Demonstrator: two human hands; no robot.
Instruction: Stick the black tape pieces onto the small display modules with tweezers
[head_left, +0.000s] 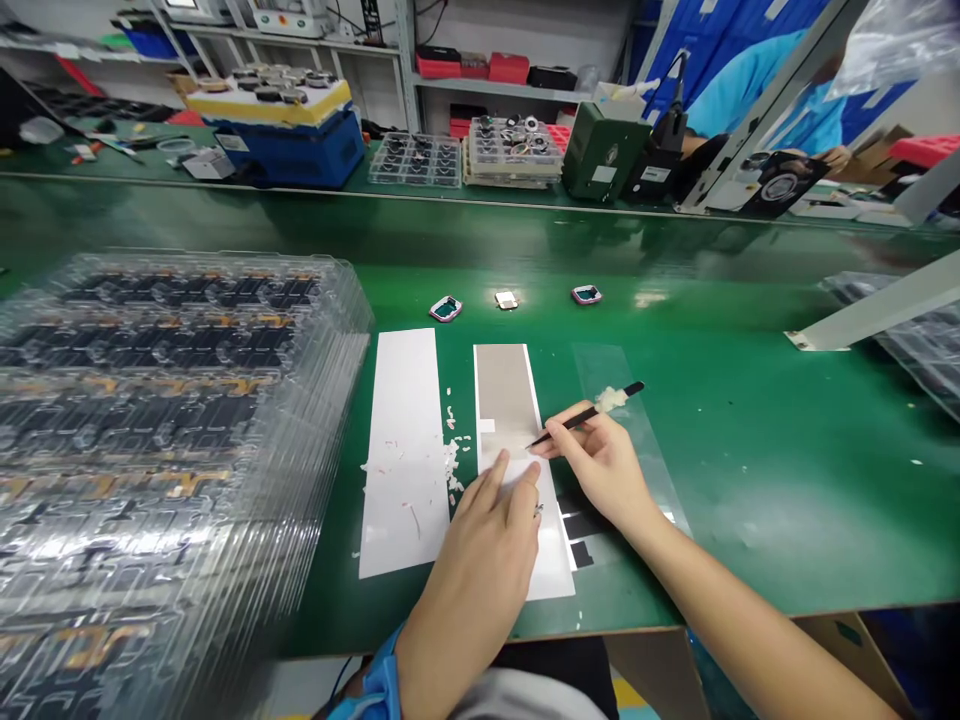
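My left hand [484, 565] lies on a narrow white sheet [555, 565], with the index and middle fingers stretched out on it. The sheet's far part has a beige-grey surface [502, 375] with a small white patch [487, 426]. Pinched in my right hand [606, 465] is a pair of black tweezers [579, 417], their tips touching or just over the sheet near my left fingertips. A pale crumpled wad [611, 399] is wrapped around or stuck to the tweezers' rear part. Whether the tips grip anything is too small to tell.
Left of the sheet lies another white strip [401, 430] with scraps [452, 465] beside it. Stacked clear trays [225, 400] fill the left. A clear film [637, 440] lies under my right arm. Small parts [445, 308] sit farther back. A metal post [885, 305] stands right.
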